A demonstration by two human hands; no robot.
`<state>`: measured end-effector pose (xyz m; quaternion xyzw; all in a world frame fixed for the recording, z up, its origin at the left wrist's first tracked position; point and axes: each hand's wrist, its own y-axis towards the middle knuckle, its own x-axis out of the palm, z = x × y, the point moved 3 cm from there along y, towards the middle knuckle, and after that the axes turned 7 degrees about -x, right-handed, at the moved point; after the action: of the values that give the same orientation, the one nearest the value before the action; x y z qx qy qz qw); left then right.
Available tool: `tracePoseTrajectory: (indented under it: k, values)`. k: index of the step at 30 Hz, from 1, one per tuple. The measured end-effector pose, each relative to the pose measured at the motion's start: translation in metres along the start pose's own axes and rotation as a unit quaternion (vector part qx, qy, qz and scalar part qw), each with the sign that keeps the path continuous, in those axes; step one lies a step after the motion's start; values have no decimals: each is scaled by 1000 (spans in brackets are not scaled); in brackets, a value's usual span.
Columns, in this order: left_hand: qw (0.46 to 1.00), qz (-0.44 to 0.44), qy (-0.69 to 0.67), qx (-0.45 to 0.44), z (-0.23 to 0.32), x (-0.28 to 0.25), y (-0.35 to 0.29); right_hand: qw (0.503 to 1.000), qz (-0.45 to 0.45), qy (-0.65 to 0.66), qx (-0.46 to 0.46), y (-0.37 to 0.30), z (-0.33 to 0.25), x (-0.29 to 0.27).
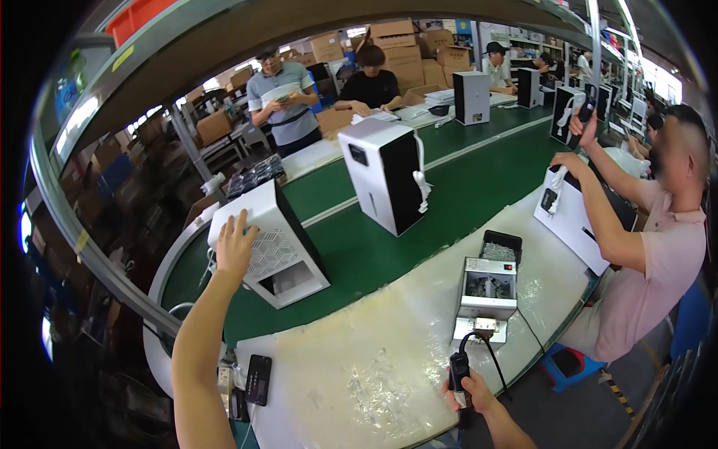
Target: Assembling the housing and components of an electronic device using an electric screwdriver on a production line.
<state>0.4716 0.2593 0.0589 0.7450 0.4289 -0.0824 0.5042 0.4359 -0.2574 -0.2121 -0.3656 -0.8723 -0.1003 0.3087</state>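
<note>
White and black, the tall box-shaped appliance with a hexagon-patterned vent panel (pixel 275 258) stands at nine o'clock on the smooth green conveyor belt (pixel 351 258). From my remote seat I see my left hand (pixel 234 243) against it, fingers spread and apart, closed on nothing. At five o'clock my right hand (pixel 475 393) is clamped around a black, corded, handheld driver (pixel 458 367); its tip I cannot make out. The thin black cable (pixel 498 368) hangs near the pale, boxy screw feeder (pixel 486 307) at four o'clock. I'd worry about two things: with only an open palm on it, the appliance could slide or tip if the belt jerked or I pushed unevenly; and a sharp pull on the driver could drag that cable against the feeder, spilling its small metal pieces.
</note>
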Motion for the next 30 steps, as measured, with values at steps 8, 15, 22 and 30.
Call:
tracePoseTrajectory:
  k: [8,15,22,30]
  values:
    - [981,19,-134,-139,42,-16,-25,1000,6,-27,3,2,4,-1]
    - [567,-142,-666,-464,176,37,-181,997,16,-70,3,9,0,4]
    - [523,-136,-632,-555,232,-4,-248,965,91,-239,58,19,2,27]
    - [417,-98,-694,-579,218,-3,-253,930,150,-328,76,39,6,51]
